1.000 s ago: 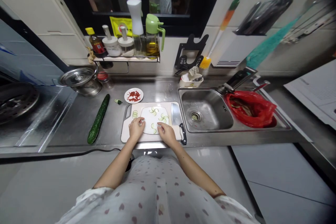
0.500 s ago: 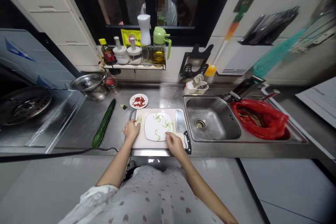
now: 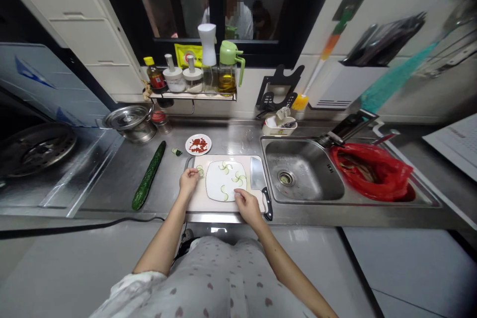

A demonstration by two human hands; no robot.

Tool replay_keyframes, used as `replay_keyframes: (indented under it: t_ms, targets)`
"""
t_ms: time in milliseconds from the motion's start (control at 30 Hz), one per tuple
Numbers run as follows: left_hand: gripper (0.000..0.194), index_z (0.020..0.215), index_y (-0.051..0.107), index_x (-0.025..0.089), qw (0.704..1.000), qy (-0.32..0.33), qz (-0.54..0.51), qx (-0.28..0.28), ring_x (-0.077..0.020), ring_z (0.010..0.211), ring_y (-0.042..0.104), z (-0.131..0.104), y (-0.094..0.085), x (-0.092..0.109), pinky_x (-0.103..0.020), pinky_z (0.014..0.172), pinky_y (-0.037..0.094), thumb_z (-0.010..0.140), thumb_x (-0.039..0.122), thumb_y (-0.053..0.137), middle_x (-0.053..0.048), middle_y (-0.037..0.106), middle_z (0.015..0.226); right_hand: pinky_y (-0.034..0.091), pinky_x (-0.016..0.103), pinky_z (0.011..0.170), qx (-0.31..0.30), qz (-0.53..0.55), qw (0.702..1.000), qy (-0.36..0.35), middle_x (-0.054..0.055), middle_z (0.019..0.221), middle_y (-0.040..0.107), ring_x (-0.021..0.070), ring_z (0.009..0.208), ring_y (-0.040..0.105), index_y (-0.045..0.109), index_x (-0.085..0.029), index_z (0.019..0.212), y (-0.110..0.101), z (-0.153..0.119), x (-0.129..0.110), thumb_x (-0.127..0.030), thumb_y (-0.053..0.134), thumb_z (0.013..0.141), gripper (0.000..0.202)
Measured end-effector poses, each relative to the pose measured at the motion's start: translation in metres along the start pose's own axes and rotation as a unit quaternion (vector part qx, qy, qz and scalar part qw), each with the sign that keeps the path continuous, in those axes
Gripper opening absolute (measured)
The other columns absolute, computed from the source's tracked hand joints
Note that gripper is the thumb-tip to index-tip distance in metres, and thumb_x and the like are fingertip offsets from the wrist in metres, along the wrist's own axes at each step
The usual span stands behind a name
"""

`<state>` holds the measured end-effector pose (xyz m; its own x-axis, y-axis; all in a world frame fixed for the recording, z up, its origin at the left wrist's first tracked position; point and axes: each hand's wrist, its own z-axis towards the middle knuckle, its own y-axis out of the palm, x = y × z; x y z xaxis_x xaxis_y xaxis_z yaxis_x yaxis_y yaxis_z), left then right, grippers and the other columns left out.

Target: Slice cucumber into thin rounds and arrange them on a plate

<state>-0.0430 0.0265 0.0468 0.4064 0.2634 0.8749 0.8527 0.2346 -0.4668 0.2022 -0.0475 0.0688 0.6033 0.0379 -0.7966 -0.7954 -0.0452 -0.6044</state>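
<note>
My left hand is at the upper left of the cutting board, its fingers pinched beside thin cucumber slices; what it pinches is too small to make out. A white squarish plate lies on the board, bearing cucumber slices in curved, pinwheel-like groups. Over the plate's lower right edge hovers my right hand, fingers curled with thumb and index close together; whether they hold anything is too small to tell. A cleaver lies along the board's right side.
Left of the board lies a whole cucumber. Behind are a small plate of chopped red pieces, a cucumber end, and a lidded pot. To the right are the sink and a red bag.
My left hand has lifted slightly from the slices, its fingers now drawn together in a pinch. My right hand has barely moved. The view has shifted a little.
</note>
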Motion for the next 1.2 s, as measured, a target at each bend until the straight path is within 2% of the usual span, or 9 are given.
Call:
replay_keyframes:
  t_ms: [67,167,333,500,700,833,900,1000,1200]
  targets:
    - [0.03,0.085,0.059,0.016,0.992,-0.012,-0.124,-0.015,-0.013,0.071,0.06,-0.005,-0.004,0.012,-0.024,0.068,0.044,0.068,0.039,0.062,-0.003,0.063,0.075,0.043,0.026,0.062,0.011,0.019,1.0,-0.002,0.003,0.068,0.063,0.0161,0.061,0.055,0.069,-0.018,0.097,-0.002,0.007,-0.006,-0.036,0.045,0.083,0.034]
    - [0.035,0.082,0.06,0.016,0.977,0.006,-0.207,-0.047,-0.0133,0.075,0.06,-0.016,-0.012,0.036,-0.025,0.072,0.046,0.06,0.04,0.07,-0.003,0.064,0.078,0.041,0.025,0.06,0.038,0.051,0.998,-0.01,0.001,0.065,0.061,0.0141,0.057,0.052,0.069,-0.017,0.092,-0.008,0.022,-0.021,-0.036,0.048,0.081,0.03]
    - [0.035,0.084,0.06,0.016,0.963,0.027,-0.25,-0.099,-0.0121,0.072,0.058,-0.039,-0.025,0.079,-0.025,0.071,0.045,0.06,0.038,0.073,-0.001,0.061,0.076,0.044,0.026,0.066,0.06,0.134,0.988,-0.054,0.003,0.079,0.066,0.0141,0.067,0.054,0.067,-0.018,0.09,-0.019,0.049,-0.056,-0.035,0.053,0.08,0.025]
    - [0.032,0.086,0.059,0.016,0.955,0.054,-0.259,-0.133,-0.0096,0.069,0.055,-0.055,-0.03,0.106,-0.022,0.069,0.043,0.062,0.032,0.074,0.002,0.057,0.072,0.044,0.025,0.066,0.014,0.183,0.979,-0.093,0.004,0.089,0.067,0.0142,0.076,0.056,0.066,-0.019,0.093,-0.023,0.059,-0.088,-0.035,0.058,0.078,0.023]
    - [0.035,0.092,0.058,0.016,0.955,0.068,-0.236,-0.163,-0.011,0.07,0.057,-0.058,-0.028,0.113,-0.023,0.07,0.042,0.064,0.031,0.073,0.001,0.059,0.072,0.045,0.026,0.069,-0.058,0.214,0.971,-0.087,0.002,0.078,0.067,0.013,0.072,0.058,0.064,-0.017,0.079,-0.016,0.063,-0.099,-0.034,0.06,0.076,0.017]
    - [0.036,0.095,0.058,0.017,0.959,0.065,-0.246,-0.125,-0.0101,0.067,0.056,-0.058,-0.025,0.108,-0.021,0.067,0.041,0.066,0.034,0.072,0.001,0.061,0.07,0.045,0.025,0.068,-0.042,0.261,0.963,-0.061,0.001,0.073,0.065,0.0124,0.069,0.057,0.062,-0.017,0.073,-0.015,0.065,-0.097,-0.033,0.061,0.075,0.016]
    - [0.035,0.094,0.059,0.016,0.96,0.041,-0.249,-0.118,-0.0088,0.059,0.053,-0.059,-0.023,0.107,-0.02,0.06,0.039,0.069,0.039,0.07,0.002,0.06,0.062,0.045,0.025,0.068,-0.031,0.271,0.96,-0.057,0.001,0.073,0.065,0.0123,0.069,0.057,0.062,-0.017,0.073,-0.017,0.066,-0.097,-0.033,0.061,0.075,0.016]
    - [0.043,0.097,0.06,0.015,0.951,-0.015,-0.266,-0.154,-0.0065,0.046,0.044,-0.062,-0.019,0.109,-0.019,0.048,0.031,0.073,0.05,0.065,0.002,0.057,0.054,0.045,0.025,0.068,-0.029,0.271,0.96,-0.062,0.0,0.074,0.065,0.0121,0.069,0.057,0.061,-0.018,0.073,-0.02,0.065,-0.098,-0.035,0.061,0.075,0.017]
    - [0.053,0.113,0.055,0.019,0.895,-0.134,-0.358,-0.232,-0.0047,0.049,0.049,-0.063,-0.015,0.113,-0.013,0.042,0.027,0.071,0.048,0.068,0.0,0.063,0.07,0.045,0.024,0.068,-0.047,0.254,0.963,-0.072,-0.001,0.074,0.064,0.012,0.07,0.056,0.061,-0.018,0.075,-0.019,0.064,-0.094,-0.034,0.059,0.077,0.016]
